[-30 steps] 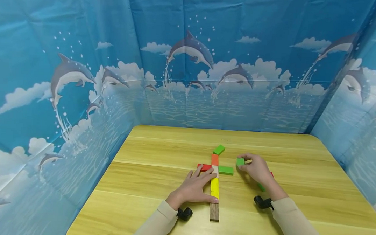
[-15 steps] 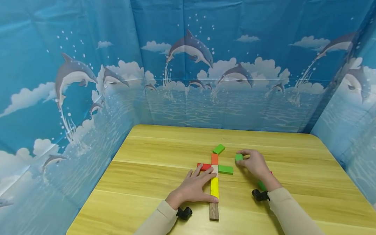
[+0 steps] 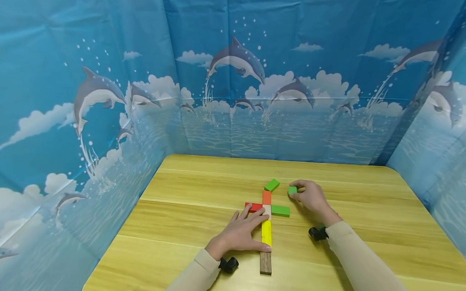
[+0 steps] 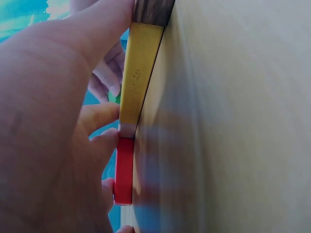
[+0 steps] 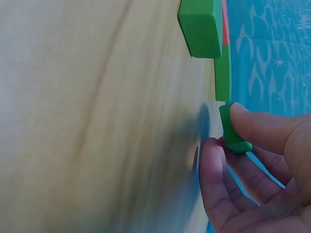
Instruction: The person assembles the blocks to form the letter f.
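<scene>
My left hand (image 3: 241, 235) lies spread over a cross of wooden blocks. Its thumb touches where the yellow block (image 3: 266, 231) meets the brown block (image 3: 265, 265); the other fingers reach the whitish block (image 3: 267, 211) and the red block (image 4: 124, 170). An orange block (image 3: 267, 198) forms the cross's top, a green block (image 3: 280, 211) its right arm. Between thumb and fingers, my right hand (image 3: 312, 197) pinches another green block (image 5: 237, 146) close over the table, right of the orange one. A loose green block (image 3: 272, 185) lies slanted just beyond the orange block.
Beneath my right wrist a further green block (image 3: 322, 226) is mostly hidden. The wooden table (image 3: 200, 179) ends at the back against a blue dolphin-print curtain (image 3: 225, 132). Black cameras sit on both wrists.
My right hand has moved away from me and slightly left, carrying the pinched green block toward the loose green one. My left hand and the cross have stayed in place.
</scene>
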### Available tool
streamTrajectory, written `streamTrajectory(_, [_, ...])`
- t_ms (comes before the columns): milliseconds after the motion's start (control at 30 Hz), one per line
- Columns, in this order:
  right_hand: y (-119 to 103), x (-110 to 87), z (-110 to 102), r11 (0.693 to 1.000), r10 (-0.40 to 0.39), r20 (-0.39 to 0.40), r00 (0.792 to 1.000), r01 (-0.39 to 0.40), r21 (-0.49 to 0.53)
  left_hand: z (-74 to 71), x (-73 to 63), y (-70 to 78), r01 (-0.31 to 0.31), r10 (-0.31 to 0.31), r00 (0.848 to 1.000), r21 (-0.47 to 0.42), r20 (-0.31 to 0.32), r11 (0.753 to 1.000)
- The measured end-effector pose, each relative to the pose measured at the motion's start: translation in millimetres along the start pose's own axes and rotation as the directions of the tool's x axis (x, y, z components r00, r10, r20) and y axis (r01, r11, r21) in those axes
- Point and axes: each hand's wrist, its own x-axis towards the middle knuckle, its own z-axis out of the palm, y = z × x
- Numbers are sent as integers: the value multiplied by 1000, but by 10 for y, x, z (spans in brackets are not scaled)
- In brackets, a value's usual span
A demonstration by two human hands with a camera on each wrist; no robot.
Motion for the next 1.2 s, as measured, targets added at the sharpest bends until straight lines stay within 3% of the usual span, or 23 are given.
streamTrajectory(433, [-25,175,54,999,10,2,1000,-10,-34,18,-18,-6,-9,9,1000,-2,9,1000])
streamTrajectory(633, [-48,284,125,996,-23,-6,1000,22,-83,6,-32,-26,-1,1,1000,4,-11,1000])
streamTrajectory(1200, [20,418,158,993,49,-17,999,-50,-104,1,-24,7,-16,15,1000,12,4,1000])
